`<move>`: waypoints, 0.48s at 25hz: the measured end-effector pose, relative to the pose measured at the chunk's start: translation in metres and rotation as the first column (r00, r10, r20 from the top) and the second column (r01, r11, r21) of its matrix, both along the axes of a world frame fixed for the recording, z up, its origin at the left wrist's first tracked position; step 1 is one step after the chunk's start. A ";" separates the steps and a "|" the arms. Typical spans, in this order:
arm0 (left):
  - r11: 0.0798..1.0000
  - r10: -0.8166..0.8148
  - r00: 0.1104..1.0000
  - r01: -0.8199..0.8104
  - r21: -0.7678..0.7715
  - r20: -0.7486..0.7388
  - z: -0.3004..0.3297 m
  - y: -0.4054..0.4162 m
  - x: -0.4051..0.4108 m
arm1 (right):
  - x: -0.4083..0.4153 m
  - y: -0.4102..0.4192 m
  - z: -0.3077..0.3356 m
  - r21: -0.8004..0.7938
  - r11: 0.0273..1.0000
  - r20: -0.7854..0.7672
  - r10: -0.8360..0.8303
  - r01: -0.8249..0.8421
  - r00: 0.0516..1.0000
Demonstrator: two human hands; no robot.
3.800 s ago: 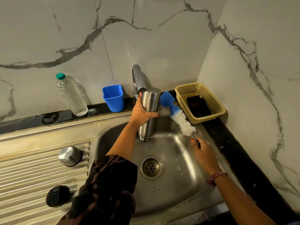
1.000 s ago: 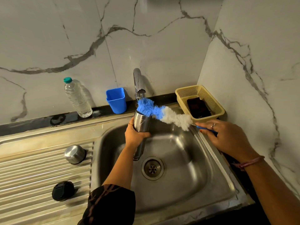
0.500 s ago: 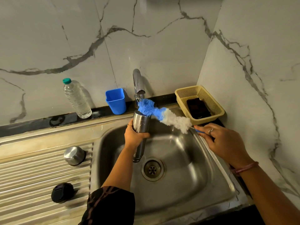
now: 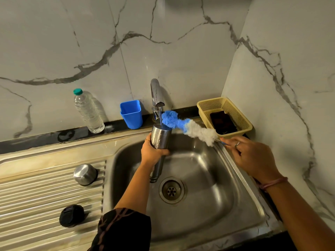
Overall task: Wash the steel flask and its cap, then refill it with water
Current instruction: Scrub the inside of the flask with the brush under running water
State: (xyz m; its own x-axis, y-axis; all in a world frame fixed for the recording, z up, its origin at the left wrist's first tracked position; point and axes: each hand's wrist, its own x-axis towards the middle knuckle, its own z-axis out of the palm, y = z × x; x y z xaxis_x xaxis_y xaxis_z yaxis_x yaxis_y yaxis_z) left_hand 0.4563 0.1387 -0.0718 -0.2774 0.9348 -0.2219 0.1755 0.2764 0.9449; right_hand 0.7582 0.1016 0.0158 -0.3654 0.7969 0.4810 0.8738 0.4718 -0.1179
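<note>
My left hand [image 4: 153,152] grips the steel flask [image 4: 160,140] upright over the sink basin [image 4: 199,178], its open mouth right under the tap [image 4: 156,95]. A thin stream of water runs from the tap into the flask. My right hand [image 4: 252,156] holds the handle of a blue-and-white bottle brush [image 4: 188,126], whose blue tip lies across the flask's rim beside the stream. The steel cup cap [image 4: 84,174] and the black inner cap [image 4: 71,215] sit on the ribbed drainboard to the left.
A clear plastic water bottle [image 4: 88,111] and a blue plastic cup [image 4: 131,114] stand on the black ledge behind the sink. A yellow mesh basket [image 4: 241,115] with a dark item in it sits in the right corner by the marble wall.
The flask was lowered from beside the tap to under its spout. The brush tip came to rest at the flask's mouth. Water now runs into the flask.
</note>
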 end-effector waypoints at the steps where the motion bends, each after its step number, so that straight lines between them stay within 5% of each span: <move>1: 1.000 -0.007 1.000 0.007 -0.003 0.000 0.000 0.000 0.001 | -0.006 0.001 0.000 0.010 1.000 0.006 0.016 -0.016 1.000; 5: 1.000 0.010 0.999 -0.010 -0.007 0.043 0.003 -0.002 0.001 | -0.009 -0.003 -0.008 -0.060 0.994 -0.080 0.087 -0.092 0.993; 12: 0.998 0.036 0.939 -0.050 0.031 0.342 0.002 -0.007 0.001 | -0.033 -0.024 -0.035 -0.534 0.838 -0.487 -0.194 -0.115 0.852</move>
